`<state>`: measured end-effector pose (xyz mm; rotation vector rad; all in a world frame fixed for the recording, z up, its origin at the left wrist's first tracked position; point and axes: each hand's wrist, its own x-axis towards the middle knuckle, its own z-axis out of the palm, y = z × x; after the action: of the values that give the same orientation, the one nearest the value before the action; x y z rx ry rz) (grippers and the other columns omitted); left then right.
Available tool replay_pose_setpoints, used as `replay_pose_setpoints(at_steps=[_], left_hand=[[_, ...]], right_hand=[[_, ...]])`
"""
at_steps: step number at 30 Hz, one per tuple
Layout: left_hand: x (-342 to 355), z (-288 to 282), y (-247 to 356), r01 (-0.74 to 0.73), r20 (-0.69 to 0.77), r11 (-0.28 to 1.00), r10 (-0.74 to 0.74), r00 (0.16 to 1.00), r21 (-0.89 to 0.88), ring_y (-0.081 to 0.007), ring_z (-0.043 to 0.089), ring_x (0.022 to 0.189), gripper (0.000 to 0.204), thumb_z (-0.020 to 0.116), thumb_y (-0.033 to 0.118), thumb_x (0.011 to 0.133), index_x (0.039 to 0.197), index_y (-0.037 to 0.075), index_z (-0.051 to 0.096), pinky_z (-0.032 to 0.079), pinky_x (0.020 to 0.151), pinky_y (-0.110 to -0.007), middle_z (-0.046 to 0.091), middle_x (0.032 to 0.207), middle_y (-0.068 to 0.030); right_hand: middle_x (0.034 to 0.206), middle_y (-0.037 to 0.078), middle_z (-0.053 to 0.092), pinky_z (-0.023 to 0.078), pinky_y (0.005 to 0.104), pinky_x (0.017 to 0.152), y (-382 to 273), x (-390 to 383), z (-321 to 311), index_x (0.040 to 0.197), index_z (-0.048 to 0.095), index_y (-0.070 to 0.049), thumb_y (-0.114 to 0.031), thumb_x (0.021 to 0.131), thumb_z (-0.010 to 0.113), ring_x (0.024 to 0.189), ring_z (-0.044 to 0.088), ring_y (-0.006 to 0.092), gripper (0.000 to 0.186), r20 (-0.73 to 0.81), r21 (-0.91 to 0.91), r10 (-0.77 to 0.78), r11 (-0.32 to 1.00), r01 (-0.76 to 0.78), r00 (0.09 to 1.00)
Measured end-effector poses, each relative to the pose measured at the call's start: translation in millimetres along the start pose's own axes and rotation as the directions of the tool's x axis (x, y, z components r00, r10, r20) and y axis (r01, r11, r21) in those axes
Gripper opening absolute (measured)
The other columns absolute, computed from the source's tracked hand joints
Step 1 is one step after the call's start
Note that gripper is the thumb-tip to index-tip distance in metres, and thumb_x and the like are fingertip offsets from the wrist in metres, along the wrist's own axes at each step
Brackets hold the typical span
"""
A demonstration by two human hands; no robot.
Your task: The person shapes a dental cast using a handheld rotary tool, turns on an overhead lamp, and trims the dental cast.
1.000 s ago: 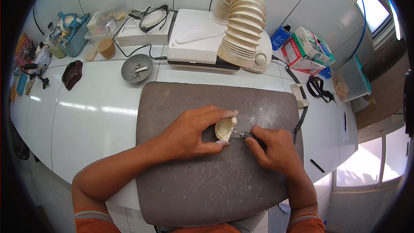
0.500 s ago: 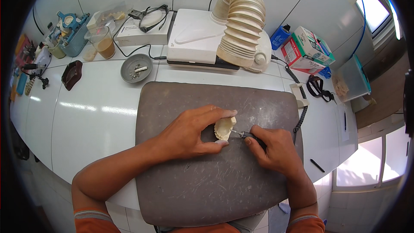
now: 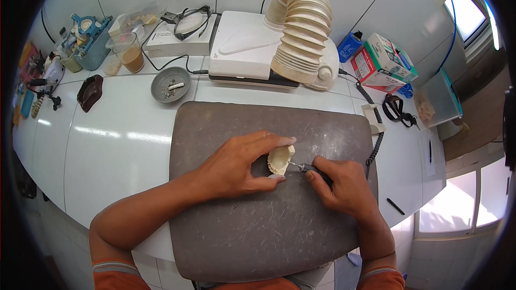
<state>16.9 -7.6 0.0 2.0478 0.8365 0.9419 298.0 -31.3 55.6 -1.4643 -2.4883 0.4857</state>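
Note:
Over the middle of a scratched brown work mat (image 3: 258, 236), my left hand (image 3: 242, 164) grips a cream plaster dental model (image 3: 280, 160) between thumb and fingers. A row of moulded teeth shows along the model's left and lower side. My right hand (image 3: 341, 182) is closed round a dark dental handpiece (image 3: 317, 173). Its thin metal tip meets the model's right edge, or comes very close to it; which of these cannot be told. A coiled black cord (image 3: 379, 147) lies at the mat's right edge.
Beyond the mat stands a white dust-extraction unit (image 3: 242, 43) with a ribbed hose (image 3: 301, 27). A grey ashtray (image 3: 170, 85) sits left of it, near a cup of brown drink (image 3: 130, 58). Boxes (image 3: 379, 67) and a clear plastic bin (image 3: 438, 99) stand at the right; a black pen (image 3: 395, 206) lies nearer.

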Motion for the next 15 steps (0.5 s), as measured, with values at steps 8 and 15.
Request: replay_pose_setpoints(at_steps=[8,15], left_hand=[[0.0,0.4,-0.2,-0.012,-0.007,1.0,0.012,1.0,-0.001,-0.0321,0.076,0.113,0.073,0.093,0.018,0.086,0.153,0.01,0.066,0.061,0.1,-0.042,0.075,0.125,-0.0149],[0.3,-0.2,0.1,-0.001,0.005,1.0,0.001,1.0,0.002,-0.0324,0.076,0.114,0.074,0.093,0.018,0.086,0.154,0.01,0.066,0.061,0.1,-0.042,0.075,0.126,-0.0153]], right_hand=[[0.073,0.013,0.07,0.051,0.0504,0.06,-0.3,-0.3,2.2,0.093,0.064,-0.009,-0.032,0.105,0.074,0.066,0.071,0.0401,0.028,-0.023,-0.009,-0.015,1.0,0.015,1.0],[0.073,0.013,0.07,0.051,0.0506,0.06,-0.1,-0.1,2.3,0.093,0.064,-0.009,-0.032,0.105,0.073,0.066,0.071,0.0404,0.028,-0.023,-0.01,-0.013,1.0,0.012,1.0]])
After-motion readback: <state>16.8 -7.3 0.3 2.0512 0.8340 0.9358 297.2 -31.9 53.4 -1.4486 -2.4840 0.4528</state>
